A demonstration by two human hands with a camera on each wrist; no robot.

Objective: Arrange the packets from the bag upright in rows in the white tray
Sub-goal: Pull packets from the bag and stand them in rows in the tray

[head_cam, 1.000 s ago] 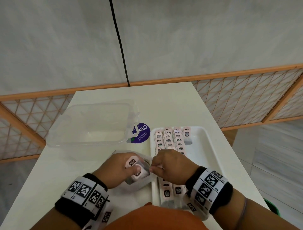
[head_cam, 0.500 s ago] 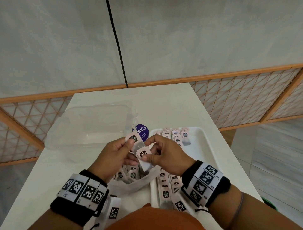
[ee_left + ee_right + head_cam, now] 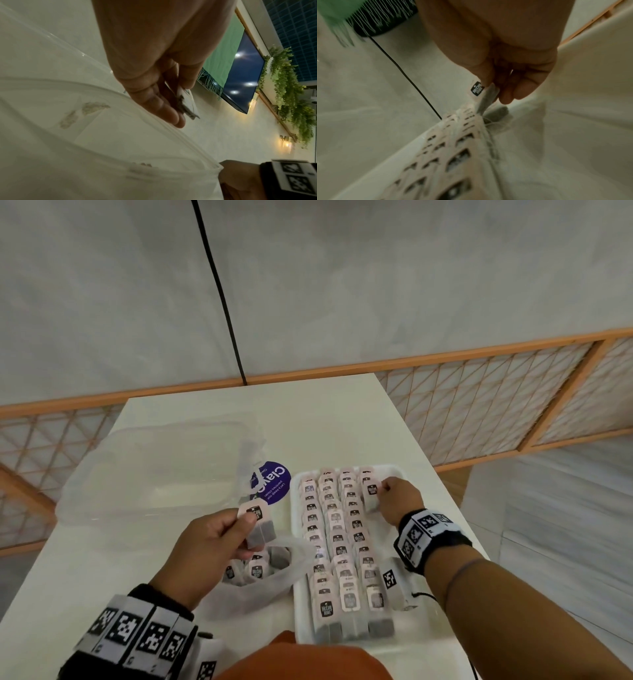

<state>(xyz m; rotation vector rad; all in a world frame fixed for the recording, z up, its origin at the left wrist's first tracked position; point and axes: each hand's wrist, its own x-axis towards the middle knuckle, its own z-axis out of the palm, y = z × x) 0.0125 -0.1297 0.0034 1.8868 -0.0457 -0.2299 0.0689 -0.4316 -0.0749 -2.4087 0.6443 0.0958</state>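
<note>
Right hand [image 3: 399,498] pinching packet [image 3: 371,495] over tray [image 3: 407,640] (far end), left hand [image 3: 209,546] pinching another packet [image 3: 258,523].

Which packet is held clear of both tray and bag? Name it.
The packet pinched in the left hand, raised above the bag; the right hand's packet is at the tray's rows.

— What's my head view? 
— High, facing down over the table [image 3: 342,419]; tray [image 3: 404,642] at five o'clock. 
— The wrists? 
— Both close along the fingers; right shares the tray [image 3: 373,159].
</note>
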